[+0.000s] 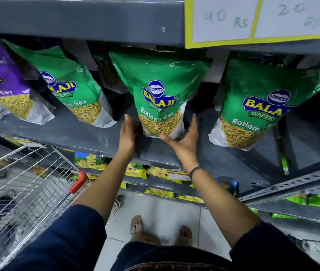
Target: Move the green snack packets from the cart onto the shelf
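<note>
Three green Balaji Wafers "Ratlami Sev" packets already stand on the grey shelf (88, 133), and the person's left hand (128, 132) and right hand (186, 137), both open with fingers spread, flank the base of the middle packet (161, 94), touching it rather than gripping. The wire cart (28, 173) at the left looks nearly empty of green packets, though its contents are blurred, so the restocking seems close to done. Handwritten price cards (256, 18) above read "40 Rs" and "20 Rs".
</note>
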Action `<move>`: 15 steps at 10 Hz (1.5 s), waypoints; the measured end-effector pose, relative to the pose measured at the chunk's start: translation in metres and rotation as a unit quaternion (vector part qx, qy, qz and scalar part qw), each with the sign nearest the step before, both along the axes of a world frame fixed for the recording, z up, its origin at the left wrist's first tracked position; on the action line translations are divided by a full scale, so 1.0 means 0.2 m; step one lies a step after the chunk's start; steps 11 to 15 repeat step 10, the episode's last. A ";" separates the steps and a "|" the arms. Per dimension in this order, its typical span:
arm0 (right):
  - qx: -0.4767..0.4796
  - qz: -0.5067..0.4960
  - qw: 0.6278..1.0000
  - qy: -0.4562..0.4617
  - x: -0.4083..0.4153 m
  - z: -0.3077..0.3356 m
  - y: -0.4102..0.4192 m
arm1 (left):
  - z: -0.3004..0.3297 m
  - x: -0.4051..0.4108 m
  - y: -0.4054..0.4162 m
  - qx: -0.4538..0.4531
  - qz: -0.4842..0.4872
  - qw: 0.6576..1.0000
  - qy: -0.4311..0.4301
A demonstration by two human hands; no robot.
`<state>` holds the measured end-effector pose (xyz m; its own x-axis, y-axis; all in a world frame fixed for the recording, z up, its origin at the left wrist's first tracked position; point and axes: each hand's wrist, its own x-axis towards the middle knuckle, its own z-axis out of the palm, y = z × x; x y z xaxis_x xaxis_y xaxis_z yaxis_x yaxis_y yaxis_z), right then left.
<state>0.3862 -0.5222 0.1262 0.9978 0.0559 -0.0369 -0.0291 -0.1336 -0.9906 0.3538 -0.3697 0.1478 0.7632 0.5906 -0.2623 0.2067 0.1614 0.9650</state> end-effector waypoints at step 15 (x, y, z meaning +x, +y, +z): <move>-0.045 0.172 0.984 0.007 -0.08 -0.02 1.04 | -0.05 -0.16 1.03 0.003 0.024 0.999 -0.037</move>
